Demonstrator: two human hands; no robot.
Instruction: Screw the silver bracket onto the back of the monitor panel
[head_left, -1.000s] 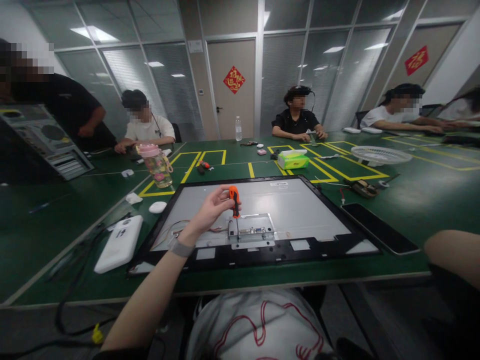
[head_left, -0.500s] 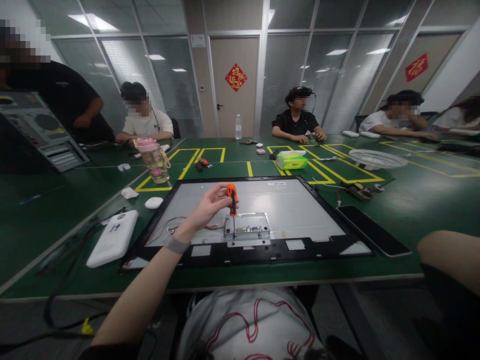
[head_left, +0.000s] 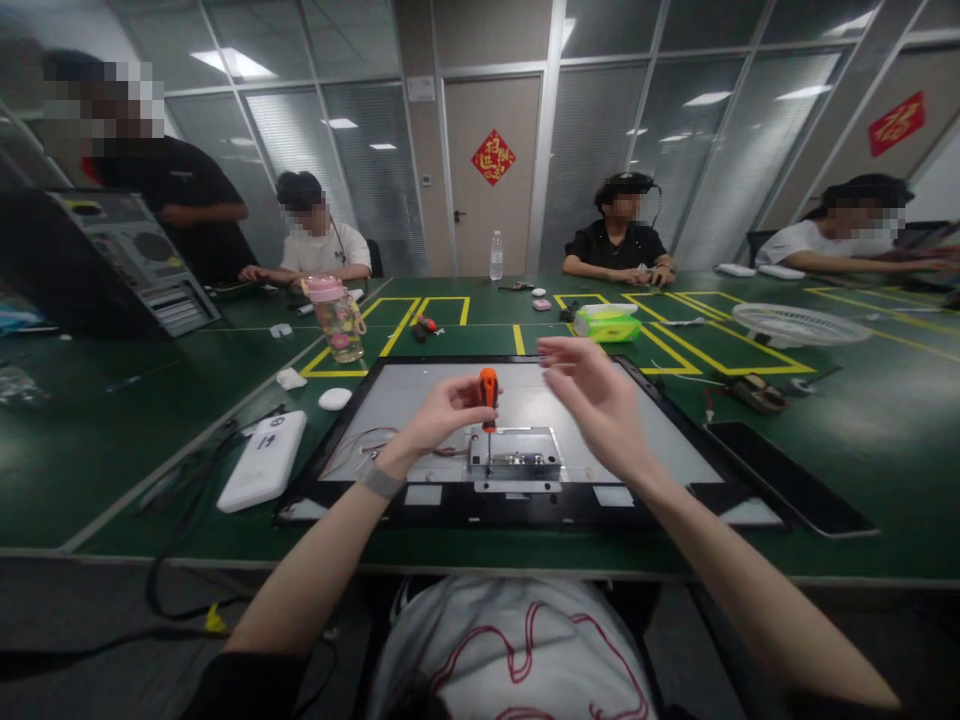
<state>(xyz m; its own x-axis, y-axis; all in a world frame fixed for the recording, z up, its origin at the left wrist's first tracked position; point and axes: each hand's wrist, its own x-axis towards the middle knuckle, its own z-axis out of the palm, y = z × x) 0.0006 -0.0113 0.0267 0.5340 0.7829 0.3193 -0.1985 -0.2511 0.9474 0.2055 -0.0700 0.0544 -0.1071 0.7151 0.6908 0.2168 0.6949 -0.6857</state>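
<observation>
My left hand (head_left: 442, 418) is closed around the orange handle of a small screwdriver (head_left: 488, 392), held upright with its tip on the metal bracket (head_left: 517, 460) of a monitor panel (head_left: 600, 400) lying face down on the green table. My right hand (head_left: 596, 400) hovers just right of the screwdriver, above the panel, fingers spread and loosely curled, holding nothing.
A white power adapter (head_left: 262, 460) and cables lie left of the panel, a dark phone (head_left: 787, 480) to its right. A pink-lidded bottle (head_left: 337, 320), a green tissue box (head_left: 607, 325), a fan grille (head_left: 787, 322) and a computer case (head_left: 127, 265) stand farther off. Several people sit around the table.
My right arm has come up from the lower right, and its hand now hovers over the panel beside the screwdriver. My left hand keeps the screwdriver on the bracket.
</observation>
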